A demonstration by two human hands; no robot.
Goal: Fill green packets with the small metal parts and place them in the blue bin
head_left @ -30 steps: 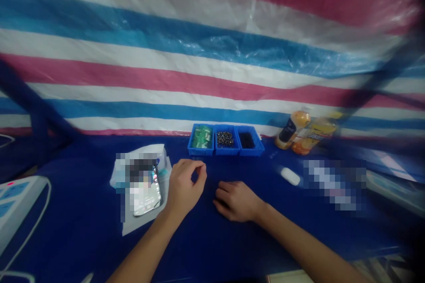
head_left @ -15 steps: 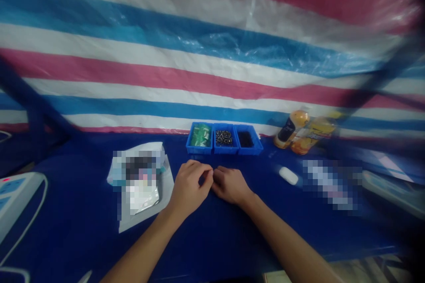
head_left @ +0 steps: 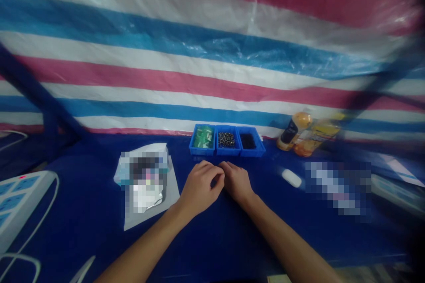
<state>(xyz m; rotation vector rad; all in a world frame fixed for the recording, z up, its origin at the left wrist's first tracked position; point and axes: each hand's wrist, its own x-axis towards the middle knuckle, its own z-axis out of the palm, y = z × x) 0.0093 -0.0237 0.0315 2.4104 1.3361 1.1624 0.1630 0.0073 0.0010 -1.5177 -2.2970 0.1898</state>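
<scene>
In the head view, a dark blue worktop (head_left: 229,241) runs back to a striped red, white and blue plastic sheet (head_left: 199,84) hanging behind its far edge, with dark blue frame posts (head_left: 25,84) slanting at both sides. Three blue bins stand side by side near the far edge: one with green packets (head_left: 203,136), one with small shiny metal parts (head_left: 226,139), one with dark contents (head_left: 247,141). Just in front of them, the left hand (head_left: 203,186) curls thumb and forefinger into a ring, its fingertips meeting the bent fingers of the right hand (head_left: 237,182); whether either pinches anything, I cannot tell. Blue surface shows between the forearms towards the near edge, flanked by a power strip (head_left: 25,199) at the left edge and two bottles at the far right.
</scene>
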